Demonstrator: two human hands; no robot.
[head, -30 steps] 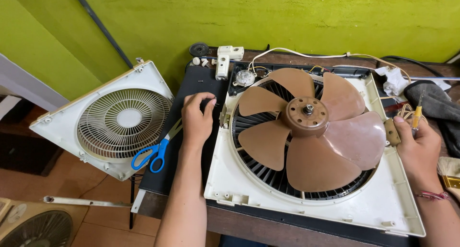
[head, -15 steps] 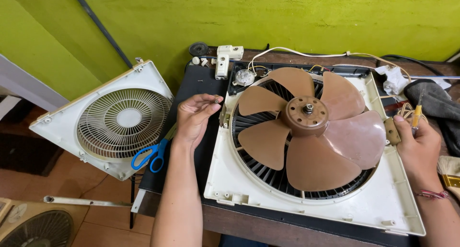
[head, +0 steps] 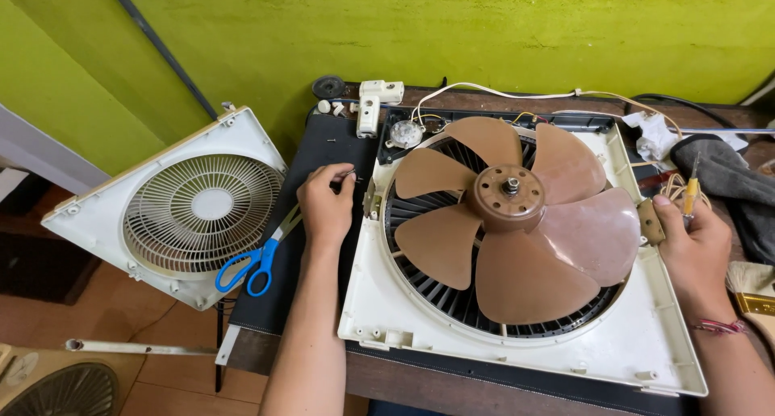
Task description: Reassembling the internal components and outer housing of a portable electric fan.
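Left hand (head: 325,206) pinches with fingertips; right hand (head: 693,242) is curled in a grip.

Fan blades (head: 517,222) smooth brown translucent plastic, housing (head: 646,335) matt cream plastic, mat (head: 319,153) black textured leatherette, scissors (head: 257,258) blue glossy plastic handles, wall (head: 452,28) rough matt green.

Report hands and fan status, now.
Left hand pinching a small screw beside the white fan housing. Right hand gripping yellow-handled screwdriver. Brown blade unobstructed.
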